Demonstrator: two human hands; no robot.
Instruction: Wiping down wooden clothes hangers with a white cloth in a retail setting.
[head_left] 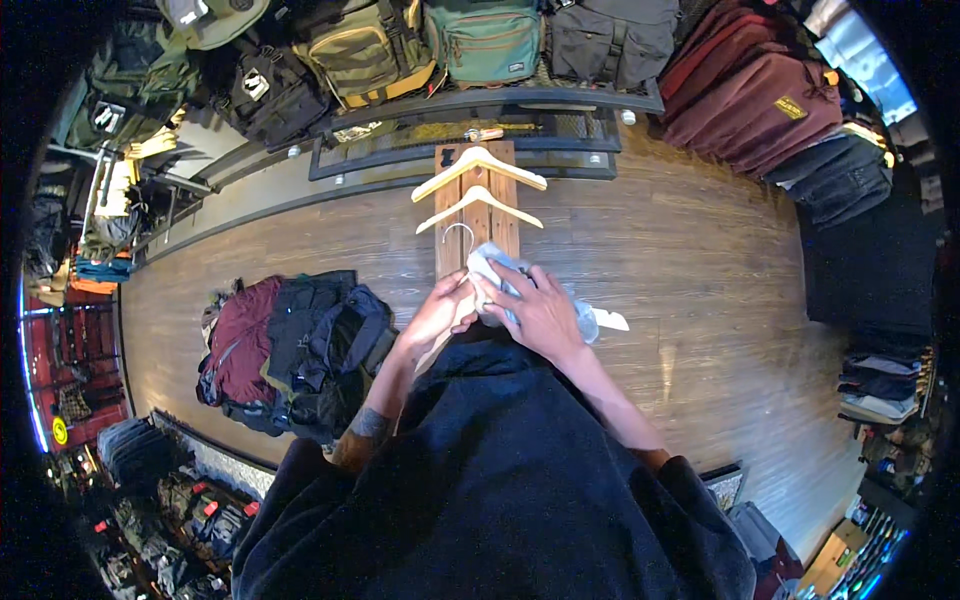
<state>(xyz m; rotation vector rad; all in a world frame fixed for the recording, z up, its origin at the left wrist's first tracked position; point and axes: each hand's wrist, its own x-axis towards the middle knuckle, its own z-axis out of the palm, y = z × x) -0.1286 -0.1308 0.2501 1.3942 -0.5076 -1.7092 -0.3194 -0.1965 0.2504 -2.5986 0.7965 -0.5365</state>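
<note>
In front of my chest I hold a pale wooden hanger [611, 320] with a metal hook [458, 230] at its top. My left hand [440, 308] is closed round the hanger near its middle, just below the hook. A light grey-blue cloth [489, 262] is bunched over the hanger, and my right hand [541, 318] presses it there with bent fingers. Part of the cloth shows past the right hand, and the hanger's pale end sticks out beyond it. Two more wooden hangers, a farther one [480, 160] and a nearer one [478, 196], lie on a slatted wooden bench [505, 235].
A pile of dark and maroon clothing [300, 345] lies on the wooden floor [670, 250] to the left. Backpacks [490, 48] stand on a metal-framed rack [480, 100] ahead. Maroon garments [760, 105] hang at the far right. Folded clothes [885, 380] fill a right-hand shelf.
</note>
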